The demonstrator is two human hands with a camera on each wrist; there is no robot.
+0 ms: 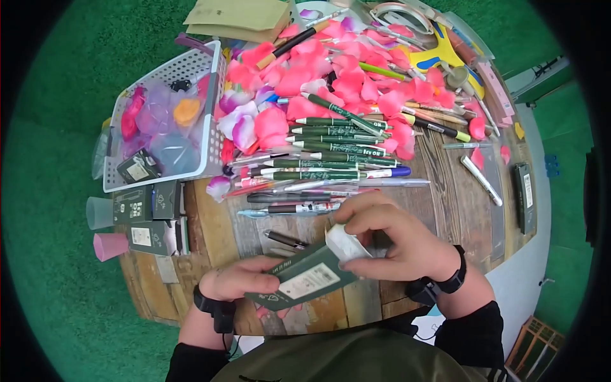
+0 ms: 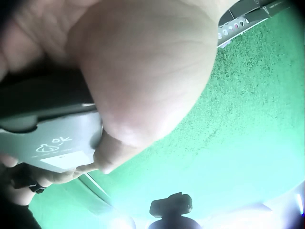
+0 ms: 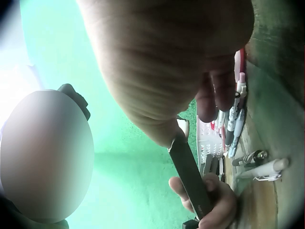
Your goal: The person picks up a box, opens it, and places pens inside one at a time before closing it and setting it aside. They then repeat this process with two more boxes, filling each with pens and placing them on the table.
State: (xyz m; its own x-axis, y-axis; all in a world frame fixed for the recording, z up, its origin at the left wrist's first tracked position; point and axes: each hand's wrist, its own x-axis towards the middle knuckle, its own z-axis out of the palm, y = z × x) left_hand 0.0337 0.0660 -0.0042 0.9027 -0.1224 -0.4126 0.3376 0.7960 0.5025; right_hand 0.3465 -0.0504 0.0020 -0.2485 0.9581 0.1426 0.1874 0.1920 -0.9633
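A slim dark green cardboard box (image 1: 308, 277) with a white label is held tilted over the table's front edge. My left hand (image 1: 240, 278) grips its lower end, thumb across the labelled face. At the raised end, my right hand (image 1: 398, 237) has its thumb on the white end flap (image 1: 344, 243) and its fingers bent over it. The right wrist view shows the box (image 3: 189, 174) edge-on, with the right thumb at its top. A dark pen (image 1: 284, 239) lies just behind the box. Beyond it is a row of green pens (image 1: 318, 174).
Pink petals (image 1: 305, 67) and more pens cover the table's back. A white basket (image 1: 207, 137) with purple packets stands at left, green boxes (image 1: 156, 237) in front of it. At right lie a white pen (image 1: 481, 181) and another green box (image 1: 525, 198).
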